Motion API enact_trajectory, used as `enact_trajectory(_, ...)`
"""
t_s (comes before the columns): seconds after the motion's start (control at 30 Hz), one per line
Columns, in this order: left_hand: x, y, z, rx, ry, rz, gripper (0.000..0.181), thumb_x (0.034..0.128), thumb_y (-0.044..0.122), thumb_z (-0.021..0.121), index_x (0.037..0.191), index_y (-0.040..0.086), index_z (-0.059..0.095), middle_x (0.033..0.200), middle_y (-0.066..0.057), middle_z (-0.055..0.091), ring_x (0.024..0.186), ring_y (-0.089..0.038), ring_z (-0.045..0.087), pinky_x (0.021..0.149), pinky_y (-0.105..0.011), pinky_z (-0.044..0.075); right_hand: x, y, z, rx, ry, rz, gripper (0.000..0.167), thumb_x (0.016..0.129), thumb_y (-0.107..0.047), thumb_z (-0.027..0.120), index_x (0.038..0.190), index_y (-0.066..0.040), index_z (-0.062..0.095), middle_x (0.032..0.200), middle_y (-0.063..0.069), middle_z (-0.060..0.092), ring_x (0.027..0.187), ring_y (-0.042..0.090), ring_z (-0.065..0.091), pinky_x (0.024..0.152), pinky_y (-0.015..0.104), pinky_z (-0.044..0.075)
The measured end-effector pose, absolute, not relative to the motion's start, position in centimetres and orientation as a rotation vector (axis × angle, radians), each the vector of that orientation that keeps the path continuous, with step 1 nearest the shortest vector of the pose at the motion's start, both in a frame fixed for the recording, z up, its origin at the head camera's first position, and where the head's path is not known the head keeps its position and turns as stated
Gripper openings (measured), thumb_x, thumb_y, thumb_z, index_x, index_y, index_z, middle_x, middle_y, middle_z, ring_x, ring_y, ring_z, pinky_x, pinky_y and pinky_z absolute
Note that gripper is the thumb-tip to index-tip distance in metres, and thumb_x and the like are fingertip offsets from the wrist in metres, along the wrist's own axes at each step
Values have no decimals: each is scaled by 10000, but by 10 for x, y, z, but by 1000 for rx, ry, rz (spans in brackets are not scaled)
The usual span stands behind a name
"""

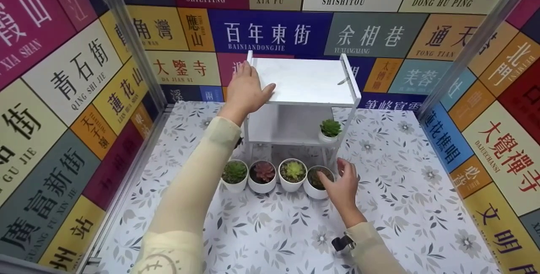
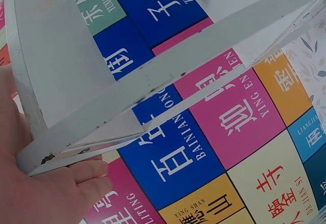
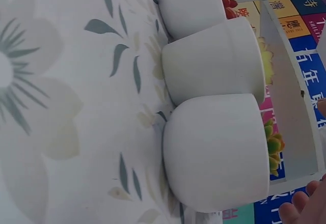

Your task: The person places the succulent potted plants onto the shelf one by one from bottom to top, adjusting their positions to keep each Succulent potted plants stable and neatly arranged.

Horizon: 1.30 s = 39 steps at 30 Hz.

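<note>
My left hand (image 1: 248, 90) grips the upper left corner of a small white two-tier shelf (image 1: 303, 80), thumb over the top board and fingers along the outer side. In the left wrist view, its fingers (image 2: 91, 175) curl round the frame. My right hand (image 1: 344, 187) is at the rightmost potted succulent (image 1: 315, 190), thumb over the plant and the other fingers beyond the right side, spread apart. The right wrist view shows this white pot (image 3: 216, 152) standing on the cloth, with fingertips (image 3: 293, 211) near its rim. Whether they touch it, I cannot tell.
Three more potted succulents stand left of it in a row: a yellow-green one (image 1: 292, 175), a reddish one (image 1: 262, 176) and a green one (image 1: 234, 175). Another succulent (image 1: 330, 130) sits on the shelf's lower tier, right. Sign-covered walls (image 1: 270, 33) enclose the flower-patterned tablecloth (image 1: 261, 232).
</note>
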<state>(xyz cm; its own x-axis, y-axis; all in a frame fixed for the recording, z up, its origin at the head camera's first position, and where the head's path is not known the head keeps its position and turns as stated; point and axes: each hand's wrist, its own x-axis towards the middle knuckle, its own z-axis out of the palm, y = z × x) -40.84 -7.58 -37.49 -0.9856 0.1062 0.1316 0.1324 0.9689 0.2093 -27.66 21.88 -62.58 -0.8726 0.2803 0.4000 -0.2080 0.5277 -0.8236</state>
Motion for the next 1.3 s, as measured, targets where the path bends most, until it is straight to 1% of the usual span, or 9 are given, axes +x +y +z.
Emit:
enact_trajectory(0.03, -409, -76, -375, -183, -2995, -330, 1001, 1055, 690, 408, 1663, -77, 200, 1772, -251, 136, 1668, -398, 118, 1383, -483, 121, -276, 219, -627, -61, -2286, 1325, 693, 806, -199, 940, 1356, 33, 589, 1259, 218, 611, 1219, 406, 607, 1104, 539, 510)
enact_trajectory(0.1, -409, -76, -376, -181, -2991, -332, 1002, 1054, 690, 412, 1662, -78, 203, 1772, -250, 136, 1667, -399, 119, 1383, -481, 120, -275, 219, -630, -64, -2303, 1338, 705, 812, -208, 938, 1371, 28, 579, 1278, 234, 597, 1244, 405, 591, 1078, 553, 549)
enact_trajectory(0.23, -408, -76, -376, -177, -2989, -335, 1003, 1052, 693, 414, 1662, -76, 206, 1773, -247, 136, 1666, -400, 128, 1383, -477, 119, -274, 220, -636, -69, -2325, 1360, 744, 817, -220, 936, 1407, 42, 566, 1320, 276, 576, 1270, 427, 577, 1093, 581, 539)
enact_trajectory(0.33, -408, -76, -375, -176, -2992, -342, 1006, 1052, 697, 411, 1664, -73, 199, 1775, -244, 122, 1667, -399, 117, 1384, -477, 113, -273, 219, -640, -65, -2339, 1372, 789, 807, -217, 946, 1430, 62, 550, 1329, 281, 568, 1281, 438, 568, 1102, 596, 531)
enact_trajectory(0.57, -409, -77, -376, -175, -2994, -360, 1007, 1050, 697, 420, 1667, -68, 198, 1777, -239, 115, 1668, -397, 111, 1384, -481, 120, -268, 217, -647, -78, -2414, 1361, 908, 788, -287, 966, 1498, 33, 500, 1388, 262, 543, 1327, 413, 544, 1155, 569, 488)
enact_trajectory(0.73, -409, -77, -375, -178, -2996, -363, 1002, 1052, 693, 419, 1668, -66, 197, 1776, -241, 116, 1670, -391, 101, 1382, -483, 116, -268, 215, -655, -115, -2446, 1320, 954, 756, -311, 982, 1503, 31, 498, 1413, 234, 538, 1329, 419, 537, 1148, 578, 477)
enact_trajectory(0.87, -408, -77, -374, -177, -3003, -357, 999, 1053, 693, 412, 1670, -61, 193, 1778, -239, 112, 1671, -390, 103, 1382, -481, 116, -267, 214, -660, -128, -2462, 1287, 968, 726, -310, 996, 1480, 52, 509, 1405, 237, 542, 1303, 436, 553, 1127, 605, 475)
enact_trajectory(1.07, -408, -77, -373, -185, -2998, -354, 995, 1055, 685, 412, 1662, -76, 209, 1771, -254, 129, 1667, -403, 111, 1383, -484, 115, -268, 215, -667, -144, -2503, 1317, 980, 725, -349, 993, 1481, 35, 501, 1385, 217, 540, 1269, 422, 578, 1098, 598, 485)
enact_trajectory(1.3, -409, -76, -374, -179, -2997, -343, 996, 1053, 685, 416, 1658, -81, 220, 1768, -254, 151, 1664, -400, 130, 1381, -482, 129, -269, 214, -671, -163, -2523, 1307, 1027, 698, -358, 1005, 1502, 17, 489, 1396, 228, 543, 1295, 428, 560, 1127, 592, 463)
